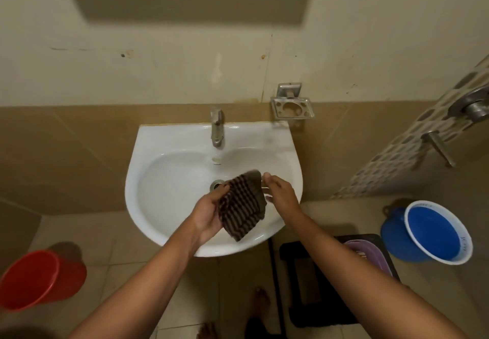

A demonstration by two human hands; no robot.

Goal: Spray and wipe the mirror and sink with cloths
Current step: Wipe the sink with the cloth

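We hold striped cloth (242,206) over sink (158,222) basin: left hand (209,214) grasping near edge, right hand (277,193) pinching far corner, likely refolding for wiping.

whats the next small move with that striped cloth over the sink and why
Probably lower the brown striped cloth onto the white ceramic sink bowl and start wiping: both the left hand and right hand hold it just above the basin, near the drain.
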